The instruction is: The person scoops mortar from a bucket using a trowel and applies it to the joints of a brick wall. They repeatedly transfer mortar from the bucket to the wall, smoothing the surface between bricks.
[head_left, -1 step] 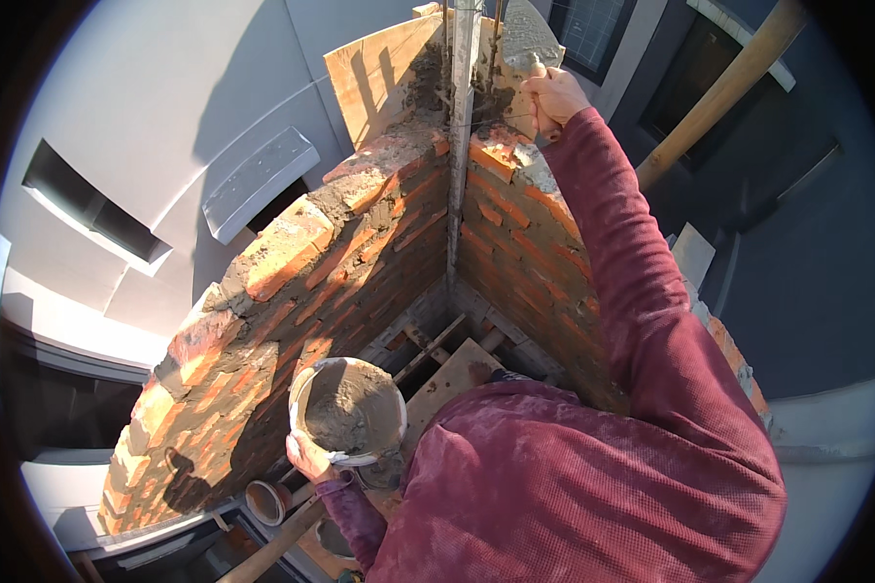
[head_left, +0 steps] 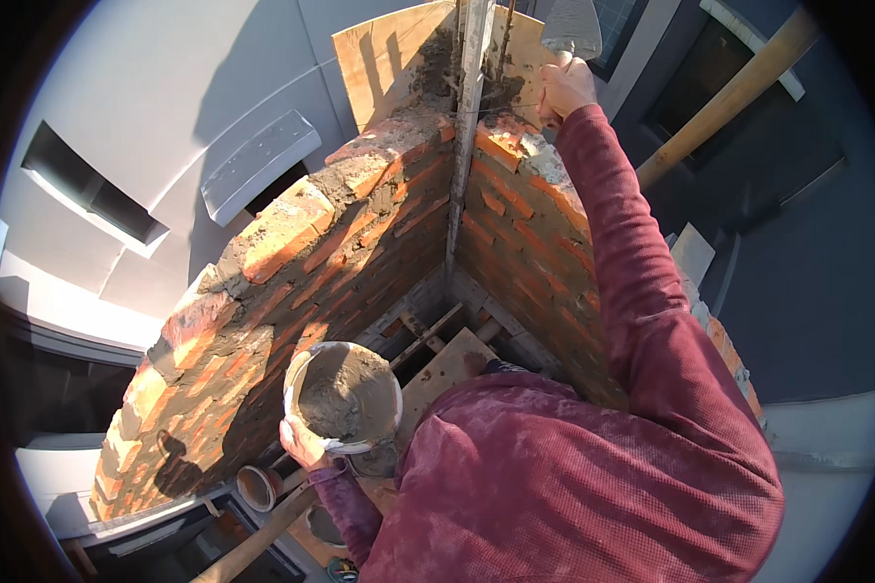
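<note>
My right hand is closed around the handle of a trowel, at the far end of my outstretched arm. The trowel's grey blade points away from me, beside a plywood board at the wall's corner. With my left hand I grip the side of a white bucket, held near my body. Grey mortar fills much of the bucket. Below my right hand runs the top of the right brick wall, with mortar on it.
The left brick wall meets the right one at a corner, where an upright pole stands beside thin rods. Wooden planks lie below me. A second bucket sits lower left. A wooden pole slants at upper right.
My right hand has shifted slightly right, and the trowel blade has swung right, away from the board. The bucket in my left hand has moved a little up and left in view.
</note>
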The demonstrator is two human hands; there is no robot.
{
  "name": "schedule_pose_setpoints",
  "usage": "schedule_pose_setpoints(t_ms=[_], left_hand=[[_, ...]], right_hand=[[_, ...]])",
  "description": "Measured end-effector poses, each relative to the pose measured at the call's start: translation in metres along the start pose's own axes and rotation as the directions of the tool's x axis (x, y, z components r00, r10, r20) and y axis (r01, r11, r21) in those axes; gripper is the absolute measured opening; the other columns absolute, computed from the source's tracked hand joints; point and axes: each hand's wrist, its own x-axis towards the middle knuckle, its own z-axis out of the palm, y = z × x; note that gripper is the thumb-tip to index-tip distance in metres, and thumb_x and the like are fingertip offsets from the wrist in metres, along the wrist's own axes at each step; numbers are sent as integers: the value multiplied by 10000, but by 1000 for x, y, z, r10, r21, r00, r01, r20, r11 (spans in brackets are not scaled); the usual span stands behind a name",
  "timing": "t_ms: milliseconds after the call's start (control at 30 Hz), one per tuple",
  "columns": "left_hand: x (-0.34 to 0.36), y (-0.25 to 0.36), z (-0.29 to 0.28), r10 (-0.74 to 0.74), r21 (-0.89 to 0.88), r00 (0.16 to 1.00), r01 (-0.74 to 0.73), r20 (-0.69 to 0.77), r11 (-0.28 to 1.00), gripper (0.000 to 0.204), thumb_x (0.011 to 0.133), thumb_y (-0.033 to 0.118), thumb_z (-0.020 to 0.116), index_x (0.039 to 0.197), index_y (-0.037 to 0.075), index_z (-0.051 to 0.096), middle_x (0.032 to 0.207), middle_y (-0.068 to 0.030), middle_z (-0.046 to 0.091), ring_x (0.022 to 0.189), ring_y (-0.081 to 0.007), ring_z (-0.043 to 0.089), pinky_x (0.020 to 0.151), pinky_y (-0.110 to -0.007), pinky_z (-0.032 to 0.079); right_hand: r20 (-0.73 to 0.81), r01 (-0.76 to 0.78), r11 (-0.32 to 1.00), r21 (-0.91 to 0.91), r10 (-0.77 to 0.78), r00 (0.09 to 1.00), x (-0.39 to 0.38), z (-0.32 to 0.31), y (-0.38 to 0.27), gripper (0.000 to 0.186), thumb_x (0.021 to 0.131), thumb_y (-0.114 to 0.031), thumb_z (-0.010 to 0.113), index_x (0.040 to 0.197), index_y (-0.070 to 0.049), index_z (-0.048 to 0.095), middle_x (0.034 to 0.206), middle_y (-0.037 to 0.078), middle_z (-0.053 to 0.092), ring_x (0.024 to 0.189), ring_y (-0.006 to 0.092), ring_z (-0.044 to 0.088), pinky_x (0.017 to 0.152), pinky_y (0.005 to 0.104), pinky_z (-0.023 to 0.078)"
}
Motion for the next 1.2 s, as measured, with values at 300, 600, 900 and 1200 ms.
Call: schedule_pose_setpoints(t_ms=[300,600,900,1200], left_hand=[[-8,3,15,-69,-77,998,70,14,995,367,1006,334,456,1017,-7,592,848,-22,561,719,-103,506,648,-268,417],[-3,1,22,-160,71,987,160,-6,985,345,966,317,539,742,65,468,669,35,383,605,-89,355,539,-267,297],[4,-8,14,-185,195,977,161,108,968,392,916,190,633,1166,-102,553,1022,-141,626,899,-182,585,785,-303,471],[44,9,-1,2,-323,926,130,377,938,326,935,184,595,1166,-46,591,1111,-118,627,1015,-170,586,895,-279,451]], right_hand=[[193,2,991,-132,24,981,12,-8,24,139,843,-124,594,877,-47,483,608,38,492,451,139,501,366,311,427],[67,-24,988,-156,35,997,-5,13,19,134,857,-131,594,916,-62,496,592,54,516,395,156,477,345,313,378],[191,35,993,-114,-12,982,-159,-63,30,310,850,-63,559,1147,4,497,749,17,474,445,68,409,368,216,343],[979,900,386,-201,119,168,-326,62,73,482,803,-63,584,1247,18,413,901,149,536,731,345,637,631,431,513]])
